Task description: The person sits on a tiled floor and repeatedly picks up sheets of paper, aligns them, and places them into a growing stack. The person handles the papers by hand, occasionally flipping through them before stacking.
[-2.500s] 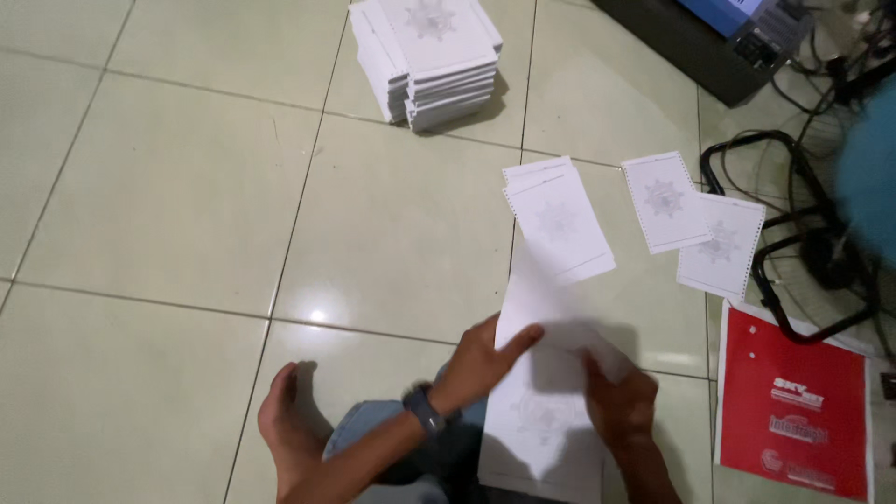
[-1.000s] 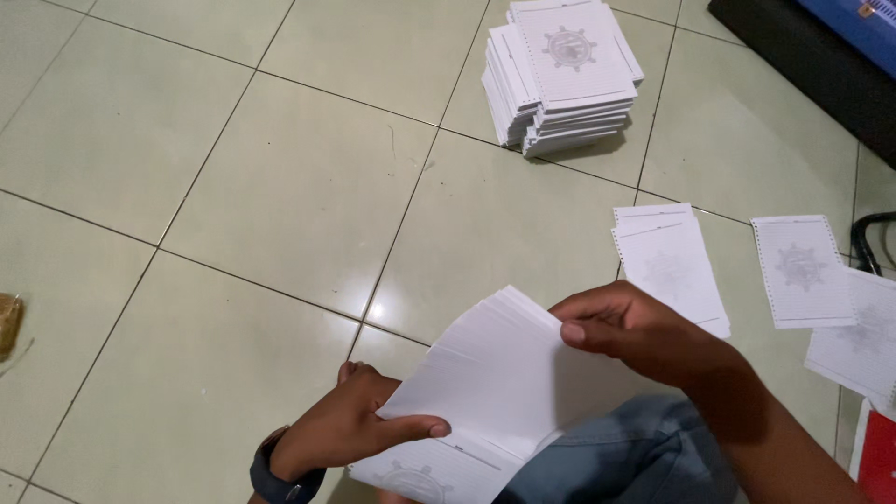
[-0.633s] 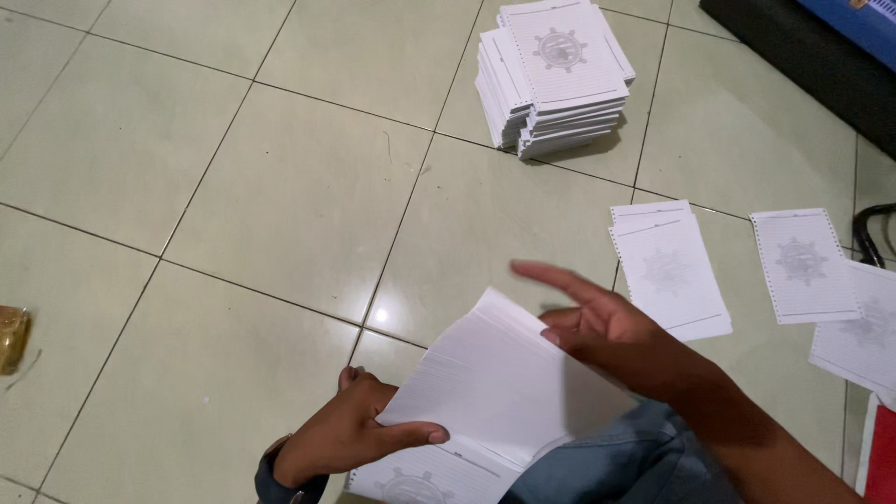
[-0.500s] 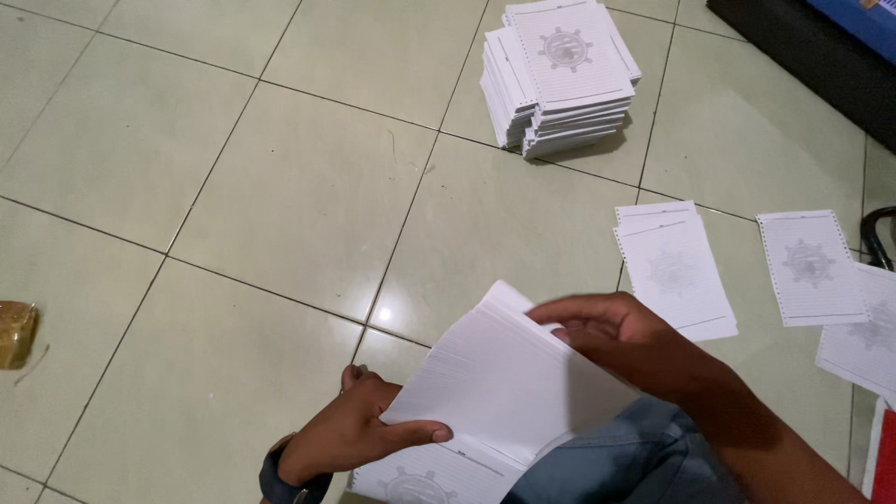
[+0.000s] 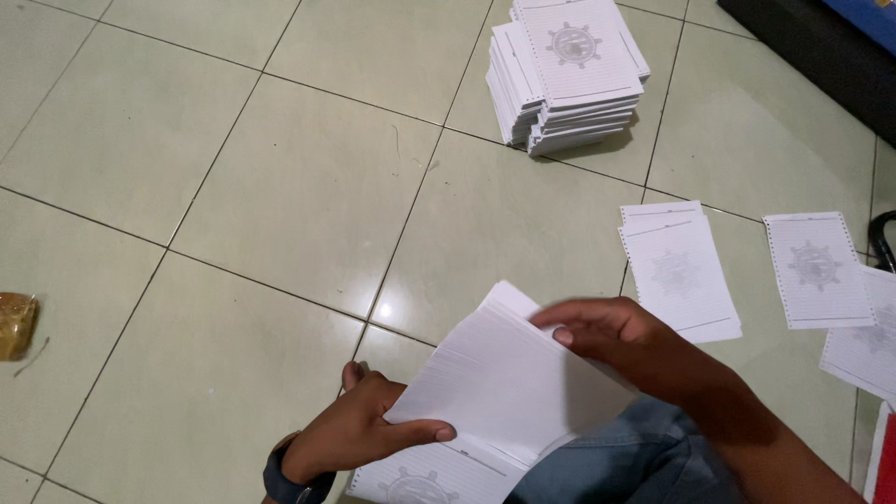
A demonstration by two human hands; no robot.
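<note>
My left hand (image 5: 359,434) grips the lower left corner of a thick sheaf of white lined sheets (image 5: 499,383), held tilted above my lap. My right hand (image 5: 621,345) rests on the sheaf's upper right edge, fingers curled over the top sheets and fanning them. More printed sheets (image 5: 420,481) with a round emblem lie under the sheaf, near my knee in blue jeans (image 5: 635,462). A dark watch (image 5: 285,481) is on my left wrist.
A tall stack of the same sheets (image 5: 569,70) stands on the tiled floor at the back. Small piles of sheets (image 5: 677,271) and single sheets (image 5: 817,271) lie to the right. A small brown object (image 5: 14,325) sits at the left edge. A dark device fills the top right corner.
The view swung left and the sheaf came up off the floor into both hands. My right hand's fingers stretched out, then curled back onto the sheaf's top edge.
</note>
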